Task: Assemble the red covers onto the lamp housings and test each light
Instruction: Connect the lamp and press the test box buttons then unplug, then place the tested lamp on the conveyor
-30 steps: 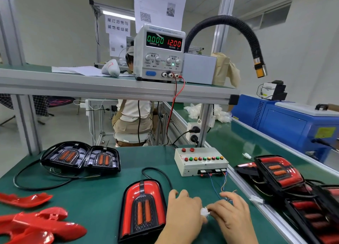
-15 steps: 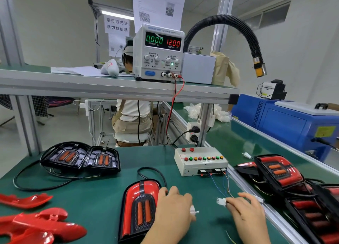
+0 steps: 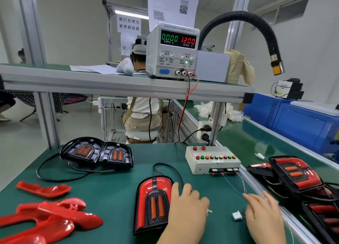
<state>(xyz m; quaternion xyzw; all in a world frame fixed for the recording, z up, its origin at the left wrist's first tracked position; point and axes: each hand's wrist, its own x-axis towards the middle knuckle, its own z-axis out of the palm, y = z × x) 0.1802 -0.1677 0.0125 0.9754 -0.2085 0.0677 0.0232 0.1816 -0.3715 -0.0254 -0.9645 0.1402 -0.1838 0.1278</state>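
Whereas the lamp's plug (image 3: 209, 210) and the harness connector (image 3: 236, 216) were mated a second ago, they now sit apart, so the circuit is broken and this lamp's test is, I judge, over. The covered lamp (image 3: 154, 205) lies front-left of the test box (image 3: 211, 163). My left hand (image 3: 185, 209), just beside it, curls round the plug. My right hand (image 3: 264, 216), in front of the box and blurred, seems to pinch the connector's wires.
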